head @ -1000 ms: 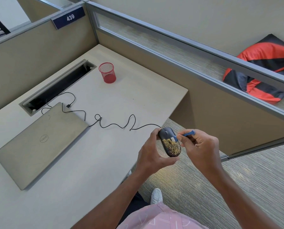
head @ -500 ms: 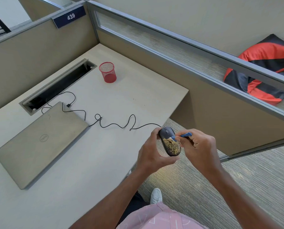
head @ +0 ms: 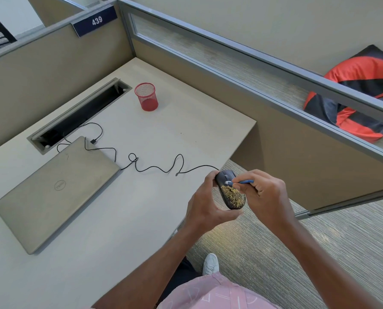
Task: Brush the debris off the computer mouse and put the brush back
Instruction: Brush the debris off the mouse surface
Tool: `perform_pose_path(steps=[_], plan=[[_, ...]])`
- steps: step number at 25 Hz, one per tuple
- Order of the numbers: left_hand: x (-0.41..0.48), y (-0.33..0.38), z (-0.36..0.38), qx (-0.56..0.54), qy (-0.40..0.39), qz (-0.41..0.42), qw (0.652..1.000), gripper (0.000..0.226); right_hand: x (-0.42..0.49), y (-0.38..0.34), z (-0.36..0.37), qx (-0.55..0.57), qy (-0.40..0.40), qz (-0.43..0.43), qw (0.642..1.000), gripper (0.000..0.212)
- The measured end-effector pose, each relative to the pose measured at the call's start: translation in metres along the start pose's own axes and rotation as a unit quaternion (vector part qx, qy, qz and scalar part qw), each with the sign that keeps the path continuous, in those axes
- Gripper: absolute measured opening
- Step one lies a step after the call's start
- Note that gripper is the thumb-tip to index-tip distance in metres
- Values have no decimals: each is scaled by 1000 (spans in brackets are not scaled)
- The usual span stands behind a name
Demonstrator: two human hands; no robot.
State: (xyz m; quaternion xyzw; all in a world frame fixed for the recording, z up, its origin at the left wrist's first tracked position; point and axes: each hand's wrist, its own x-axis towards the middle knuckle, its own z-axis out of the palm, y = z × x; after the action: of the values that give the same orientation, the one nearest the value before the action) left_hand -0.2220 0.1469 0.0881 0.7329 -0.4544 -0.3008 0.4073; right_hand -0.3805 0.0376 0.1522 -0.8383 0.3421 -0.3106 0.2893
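My left hand (head: 208,201) holds a black wired computer mouse (head: 228,189) in the air past the desk's right edge, over the carpet. Yellowish debris (head: 233,194) covers the rear half of the mouse's back. My right hand (head: 264,195) pinches a small blue-handled brush (head: 245,181), whose white bristles touch the mouse just above the debris. The mouse's black cable (head: 154,168) trails left across the desk to the laptop.
A closed silver laptop (head: 57,188) lies on the light desk (head: 141,219). A red mesh cup (head: 146,97) stands near the back by an open cable slot (head: 79,114). Cubicle partitions enclose the back and right. My white shoe (head: 210,263) rests on the carpet below.
The brush tip has come down onto the mouse near the debris' upper edge, and my right hand has shifted slightly left. The debris pile looks unchanged.
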Motion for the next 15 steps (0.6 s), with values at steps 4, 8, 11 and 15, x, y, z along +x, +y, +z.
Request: perform_pose_path(steps=[4,8,11,15], plan=[[1,-2,3,-8,-2,-2,1000,114,-8,6,-7,-14,-25,-9,1000,22],[2,-2,5,-10,-2,-1,1000,113,-2,7,-10,-15,-18,-23,999,22],[3,0,6,-9,0,5,1000,112,6,7,-8,-16,-15,-29,999,19],[6,-2,7,-20,9,6,1000,111,5,10,-9,-24,-36,-26,999,23]])
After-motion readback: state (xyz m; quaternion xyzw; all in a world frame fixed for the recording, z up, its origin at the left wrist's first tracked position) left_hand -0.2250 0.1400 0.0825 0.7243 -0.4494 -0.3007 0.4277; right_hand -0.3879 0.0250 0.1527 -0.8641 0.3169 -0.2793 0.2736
